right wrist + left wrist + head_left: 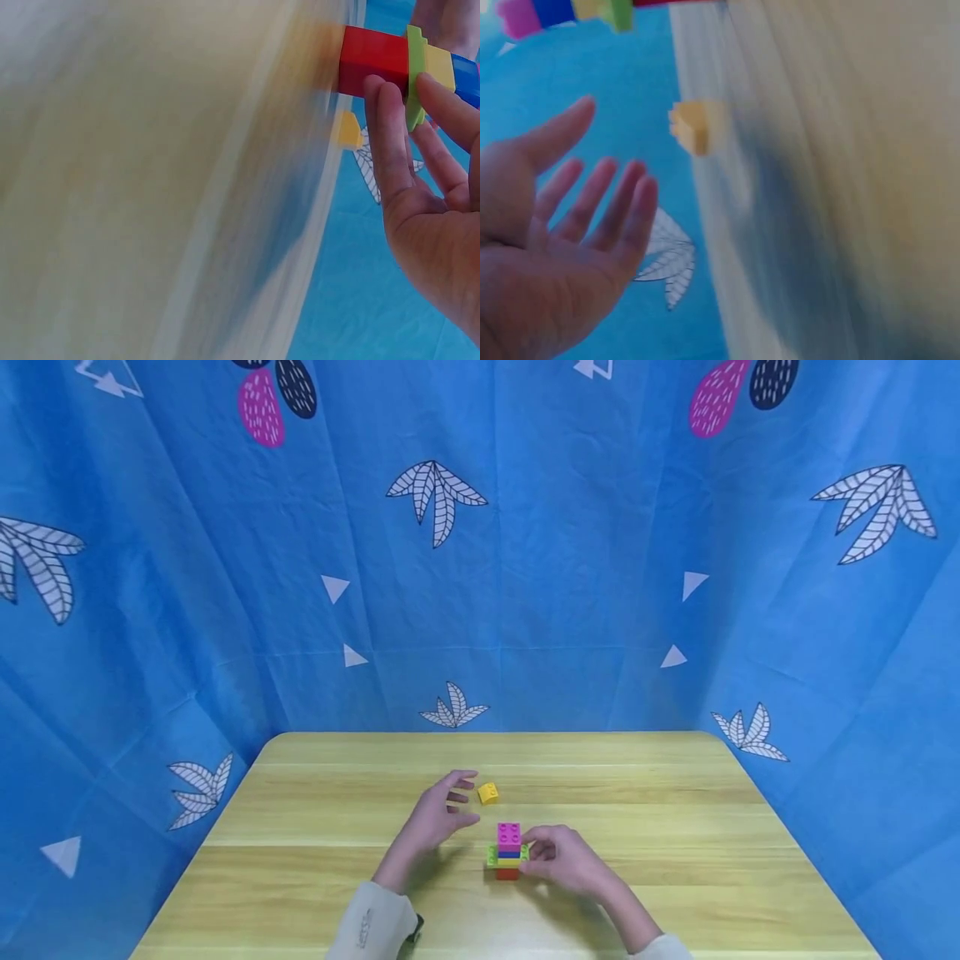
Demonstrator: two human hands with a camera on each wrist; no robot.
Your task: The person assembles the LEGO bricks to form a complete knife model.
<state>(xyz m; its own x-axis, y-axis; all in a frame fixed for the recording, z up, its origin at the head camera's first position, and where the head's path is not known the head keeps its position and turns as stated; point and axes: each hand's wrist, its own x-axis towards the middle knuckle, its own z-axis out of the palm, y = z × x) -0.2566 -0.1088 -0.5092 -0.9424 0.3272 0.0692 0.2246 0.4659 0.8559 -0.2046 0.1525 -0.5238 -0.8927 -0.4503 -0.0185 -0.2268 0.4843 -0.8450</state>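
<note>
A stack of toy building bricks [509, 837] stands on the table: red at the bottom, then a wider light green plate, yellow, blue and pink on top. At its right side, my right hand [566, 860] holds the stack by the green plate's end, thumb and fingers bent about it. In the right wrist view, fingertips lie by the red brick [373, 60] and the green plate [415, 79]. My left hand [435, 817] hovers left of the stack, fingers spread and lightly bent, holding nothing. Just beyond its fingertips lies a loose yellow brick [488, 793].
The wooden table [315, 827] has rounded far corners. A blue patterned curtain [570, 568] hangs behind it and along both sides. A dark band [416, 929] shows at the left sleeve's cuff.
</note>
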